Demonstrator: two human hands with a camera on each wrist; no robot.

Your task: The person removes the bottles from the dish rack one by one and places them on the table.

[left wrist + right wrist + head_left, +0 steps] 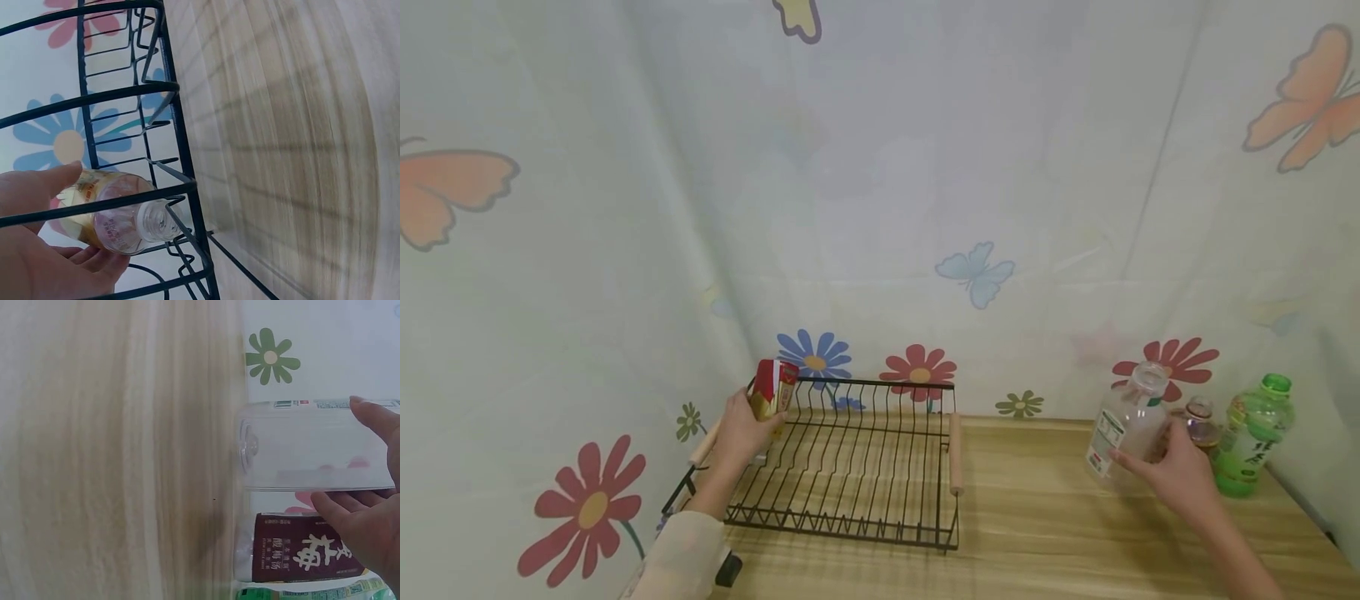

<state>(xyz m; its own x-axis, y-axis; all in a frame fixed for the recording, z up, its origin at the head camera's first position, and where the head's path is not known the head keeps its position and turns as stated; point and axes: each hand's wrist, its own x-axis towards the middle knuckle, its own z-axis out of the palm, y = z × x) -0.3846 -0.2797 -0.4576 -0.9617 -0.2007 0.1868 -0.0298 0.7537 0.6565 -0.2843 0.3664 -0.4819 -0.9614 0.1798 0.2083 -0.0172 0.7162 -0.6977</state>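
At the left end of a black wire dish rack (850, 450), my left hand (741, 433) grips a small plastic bottle (767, 387) with a red and yellow label. In the left wrist view this bottle (115, 215) has its uncapped mouth pointing down at the rack's wires, with fingers and thumb round its labelled end. My right hand (1183, 479) holds a large clear plastic bottle (1120, 433) by its side, thumb on one face and fingers on the other. Upright and uncapped, the clear bottle (312, 447) has its base right at the wooden tabletop in the right wrist view.
Behind my right hand stands a bottle with a dark purple label (306, 547), and a green bottle (1251, 437) with a green cap is to its right. The rack has wooden handles (955, 454). A flowered curtain (880, 208) closes off the back and left.
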